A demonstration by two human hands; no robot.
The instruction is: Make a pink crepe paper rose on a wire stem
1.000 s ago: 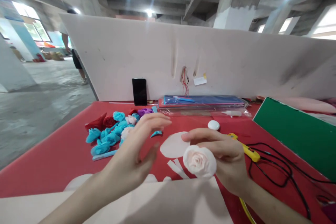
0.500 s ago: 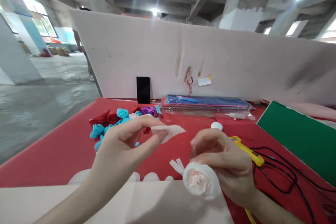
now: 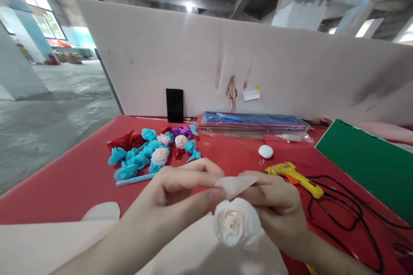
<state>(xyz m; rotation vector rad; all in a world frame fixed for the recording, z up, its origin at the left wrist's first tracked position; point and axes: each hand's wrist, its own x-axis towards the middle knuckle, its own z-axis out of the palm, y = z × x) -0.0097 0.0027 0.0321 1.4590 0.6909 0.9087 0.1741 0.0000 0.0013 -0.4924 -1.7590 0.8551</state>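
Note:
A pale pink petal (image 3: 237, 185) is pinched between the thumb and fingers of my left hand (image 3: 190, 189), at the middle of the view. Its right end reaches the fingers of my right hand (image 3: 279, 202). Just below the petal, a white-pink paper rose (image 3: 237, 223) faces me, held by my right hand; its stem is hidden. The two hands are close together above a pale sheet (image 3: 200, 249) at the table's near edge. Another loose petal (image 3: 102, 211) lies left of my left forearm.
Blue, red, purple and pink paper flowers (image 3: 138, 159) lie left of centre. On the right are a yellow glue gun (image 3: 300, 180) with black cable, a white oval object (image 3: 266, 151) and a green board (image 3: 368, 167). A black phone (image 3: 174, 105) leans on the back panel.
My left hand has moved right and down with the petal, bringing it to the rose. My right hand and the rose have shifted slightly left.

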